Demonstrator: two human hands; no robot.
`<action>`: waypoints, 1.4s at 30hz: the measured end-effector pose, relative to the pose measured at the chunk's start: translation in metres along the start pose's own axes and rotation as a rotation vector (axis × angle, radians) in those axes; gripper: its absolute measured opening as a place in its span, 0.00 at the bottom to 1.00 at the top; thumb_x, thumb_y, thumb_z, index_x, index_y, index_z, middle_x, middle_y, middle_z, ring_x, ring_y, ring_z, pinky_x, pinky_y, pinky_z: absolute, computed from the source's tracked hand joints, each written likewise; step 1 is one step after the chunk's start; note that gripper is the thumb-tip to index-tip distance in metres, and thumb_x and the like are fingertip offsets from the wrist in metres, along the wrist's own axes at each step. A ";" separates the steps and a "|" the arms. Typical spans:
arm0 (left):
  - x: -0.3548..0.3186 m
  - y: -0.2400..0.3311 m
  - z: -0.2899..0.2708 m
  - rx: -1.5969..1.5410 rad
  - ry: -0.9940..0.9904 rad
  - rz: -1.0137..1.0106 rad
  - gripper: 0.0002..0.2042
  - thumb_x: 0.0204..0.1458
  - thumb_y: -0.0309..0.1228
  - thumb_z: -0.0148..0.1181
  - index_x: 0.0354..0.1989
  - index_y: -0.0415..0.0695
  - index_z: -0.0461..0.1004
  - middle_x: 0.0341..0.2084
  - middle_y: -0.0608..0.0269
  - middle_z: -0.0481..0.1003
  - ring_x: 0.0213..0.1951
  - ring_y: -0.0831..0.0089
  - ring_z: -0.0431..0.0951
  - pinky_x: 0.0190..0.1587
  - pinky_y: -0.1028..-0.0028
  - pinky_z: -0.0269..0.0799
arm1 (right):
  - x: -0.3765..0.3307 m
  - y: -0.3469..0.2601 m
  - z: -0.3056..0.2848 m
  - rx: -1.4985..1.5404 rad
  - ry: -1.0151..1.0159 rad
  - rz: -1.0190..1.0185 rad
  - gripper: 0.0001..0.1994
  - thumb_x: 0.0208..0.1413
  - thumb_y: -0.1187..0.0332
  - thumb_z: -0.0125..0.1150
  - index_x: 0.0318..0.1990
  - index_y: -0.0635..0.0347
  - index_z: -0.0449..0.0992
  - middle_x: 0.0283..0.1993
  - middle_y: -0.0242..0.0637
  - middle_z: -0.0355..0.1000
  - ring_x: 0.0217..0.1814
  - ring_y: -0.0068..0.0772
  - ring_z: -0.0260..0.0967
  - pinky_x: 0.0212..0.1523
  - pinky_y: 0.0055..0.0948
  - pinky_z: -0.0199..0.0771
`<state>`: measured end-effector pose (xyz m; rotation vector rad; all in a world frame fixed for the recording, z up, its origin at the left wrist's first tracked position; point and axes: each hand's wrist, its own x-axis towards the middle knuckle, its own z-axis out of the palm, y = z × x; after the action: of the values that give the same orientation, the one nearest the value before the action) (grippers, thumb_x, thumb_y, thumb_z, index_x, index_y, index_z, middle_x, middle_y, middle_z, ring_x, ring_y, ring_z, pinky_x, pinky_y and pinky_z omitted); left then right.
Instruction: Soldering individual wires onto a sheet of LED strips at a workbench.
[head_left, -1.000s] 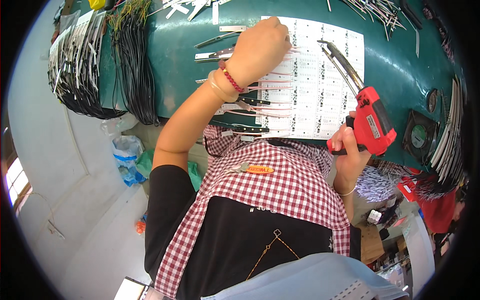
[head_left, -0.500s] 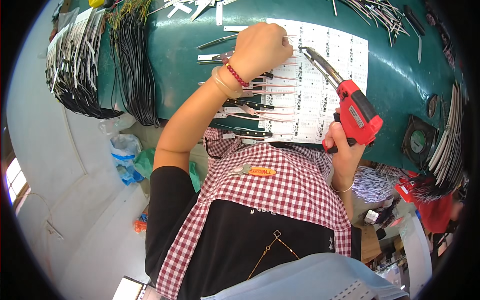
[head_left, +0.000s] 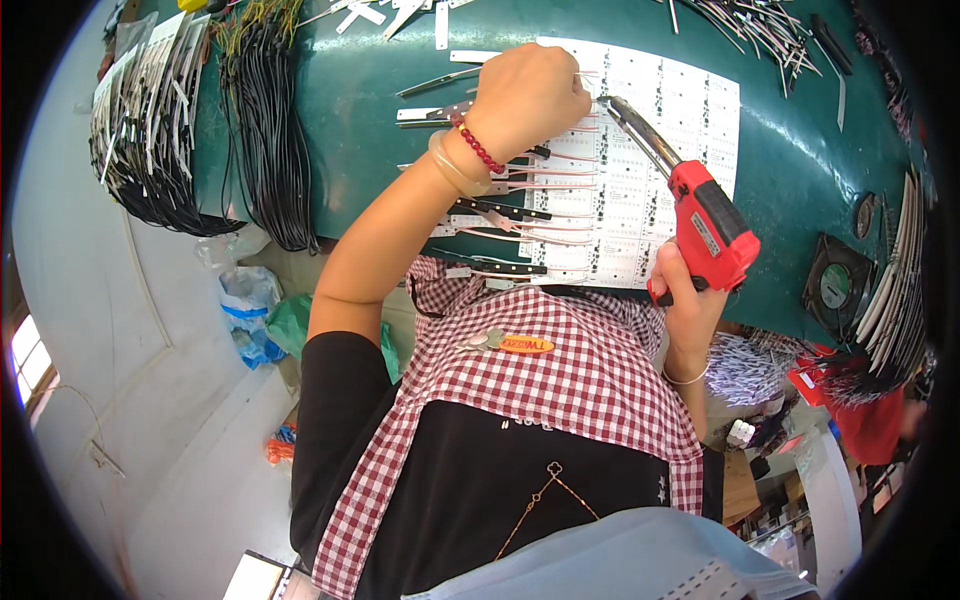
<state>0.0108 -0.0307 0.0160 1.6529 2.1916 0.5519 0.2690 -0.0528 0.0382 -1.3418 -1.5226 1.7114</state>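
My right hand is wrapped round the handle of a red and black soldering gun. Its dark tip points up and left, at the printed column of a white circuit-board panel. Close by that tip, my left hand is closed in a pinch above the panel's left edge; whatever its fingertips hold is hidden. Thin pinkish wires run from the panel leftward to a row of narrow black and white strips below my left hand.
A bundle of black cables and a stack of wired white strips hang over the green table's left side. Loose white strips lie at the far edge. Right of the panel are a small black fan and a grey cable bundle.
The soldering gun has shifted slightly left, its tip now closer to my left fingertips. My left hand has edged slightly right and stays pinched.
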 end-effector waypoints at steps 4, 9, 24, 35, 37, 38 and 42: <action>0.000 -0.001 0.001 -0.006 -0.009 -0.010 0.09 0.40 0.33 0.54 0.20 0.40 0.77 0.17 0.50 0.74 0.23 0.52 0.74 0.28 0.62 0.71 | -0.002 -0.008 0.005 -0.011 0.039 0.002 0.11 0.52 0.77 0.54 0.43 0.69 0.67 0.20 0.31 0.64 0.17 0.18 0.58 0.19 0.19 0.58; 0.002 -0.001 0.002 0.005 -0.021 -0.013 0.09 0.40 0.33 0.54 0.20 0.41 0.77 0.17 0.51 0.74 0.24 0.53 0.74 0.29 0.63 0.71 | 0.000 -0.006 0.003 0.024 0.072 -0.003 0.11 0.53 0.76 0.55 0.44 0.70 0.67 0.20 0.31 0.64 0.17 0.17 0.58 0.19 0.19 0.58; 0.004 -0.004 0.003 0.079 -0.026 0.011 0.08 0.39 0.33 0.56 0.19 0.42 0.77 0.18 0.53 0.75 0.23 0.56 0.75 0.29 0.65 0.71 | -0.002 -0.007 0.004 0.038 0.060 -0.007 0.12 0.53 0.77 0.54 0.45 0.70 0.67 0.19 0.30 0.62 0.16 0.17 0.56 0.19 0.18 0.57; 0.003 -0.006 0.003 0.048 -0.009 0.057 0.08 0.39 0.33 0.56 0.19 0.43 0.77 0.17 0.53 0.74 0.23 0.56 0.75 0.28 0.65 0.71 | -0.002 -0.004 0.003 -0.004 0.035 -0.019 0.05 0.52 0.76 0.55 0.36 0.67 0.67 0.19 0.31 0.63 0.17 0.18 0.58 0.19 0.19 0.58; 0.001 -0.004 0.002 0.042 -0.008 0.044 0.08 0.39 0.33 0.56 0.20 0.42 0.77 0.17 0.53 0.74 0.23 0.56 0.75 0.28 0.65 0.71 | -0.003 -0.004 0.003 -0.023 0.032 -0.007 0.05 0.53 0.75 0.54 0.34 0.67 0.67 0.19 0.31 0.63 0.16 0.18 0.59 0.19 0.19 0.58; 0.001 -0.003 0.002 0.036 -0.006 0.032 0.08 0.39 0.33 0.56 0.20 0.42 0.77 0.17 0.53 0.74 0.22 0.56 0.75 0.28 0.65 0.71 | -0.003 -0.005 0.004 -0.024 0.031 -0.012 0.06 0.52 0.75 0.54 0.36 0.68 0.67 0.19 0.31 0.63 0.16 0.19 0.58 0.19 0.19 0.58; 0.001 -0.002 0.004 0.056 0.013 0.042 0.08 0.39 0.33 0.57 0.20 0.42 0.77 0.16 0.53 0.74 0.22 0.56 0.75 0.27 0.65 0.71 | -0.005 -0.016 0.012 0.092 0.111 -0.017 0.11 0.52 0.76 0.52 0.43 0.70 0.66 0.18 0.32 0.62 0.15 0.19 0.56 0.18 0.20 0.57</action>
<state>0.0109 -0.0301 0.0118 1.7320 2.2054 0.5187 0.2565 -0.0589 0.0537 -1.3495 -1.3736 1.6474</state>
